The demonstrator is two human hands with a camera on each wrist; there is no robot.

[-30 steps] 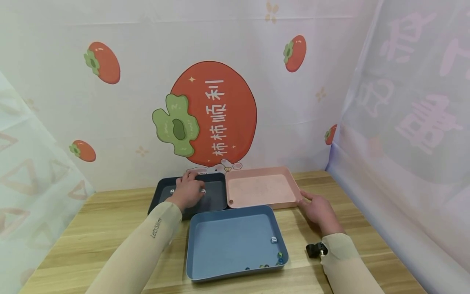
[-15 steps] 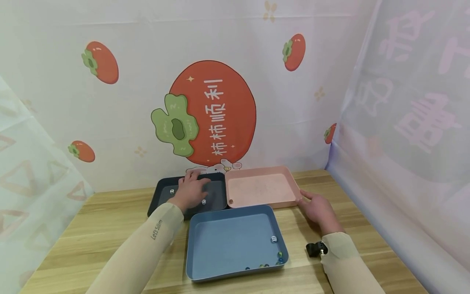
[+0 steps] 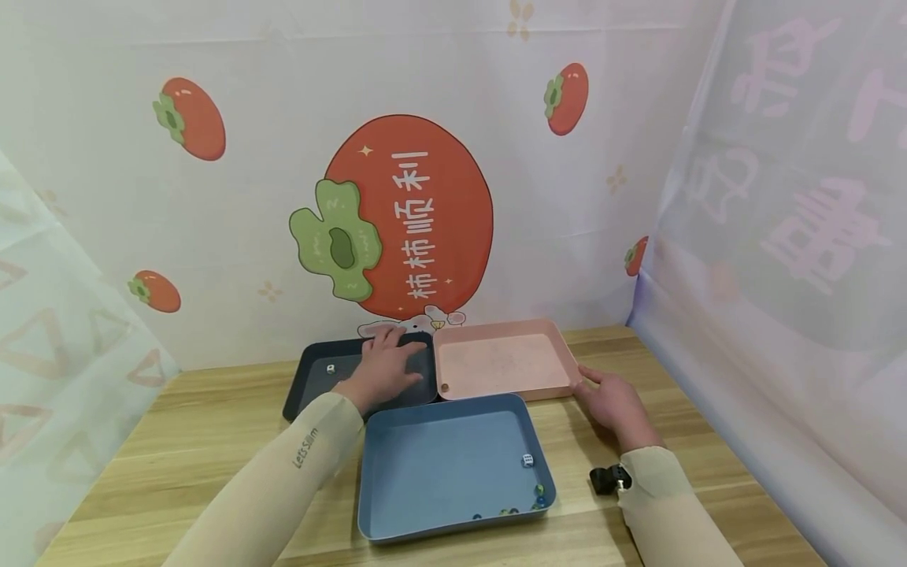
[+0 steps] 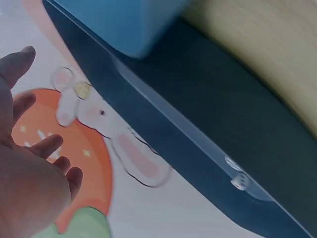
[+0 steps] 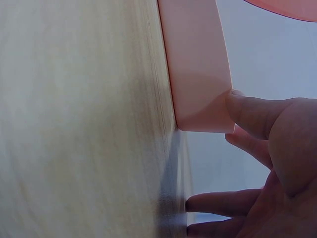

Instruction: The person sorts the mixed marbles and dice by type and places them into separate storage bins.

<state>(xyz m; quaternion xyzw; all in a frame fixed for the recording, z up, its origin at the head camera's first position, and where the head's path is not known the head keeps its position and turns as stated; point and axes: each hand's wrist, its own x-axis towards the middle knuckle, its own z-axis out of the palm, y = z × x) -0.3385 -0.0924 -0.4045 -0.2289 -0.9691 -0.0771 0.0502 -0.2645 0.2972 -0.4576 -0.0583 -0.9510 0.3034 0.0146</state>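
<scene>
My left hand [image 3: 386, 368] hovers over the dark navy tray [image 3: 305, 382] at the back left, its fingers spread and holding nothing. A white die [image 3: 331, 368] lies in that tray left of the hand; the left wrist view shows white dice [image 4: 240, 181] near its wall. My right hand [image 3: 612, 403] pinches the front right corner of the pink tray [image 3: 506, 392], thumb on the near side and a finger behind. One small brownish ball [image 3: 445, 387] sits in the pink tray's front left corner.
In front stands a blue tray [image 3: 446, 465] with one white die [image 3: 527, 461] and several glass marbles [image 3: 540, 501] along its lower right edges. A black strap clip [image 3: 609, 479] hangs by the right wrist. A printed cloth backdrop [image 3: 248, 236] rises behind the wooden table [image 3: 191, 441].
My left hand has shifted right across the navy tray, and the die seen beside it half a second ago is now hidden. The right hand and the trays have stayed in place.
</scene>
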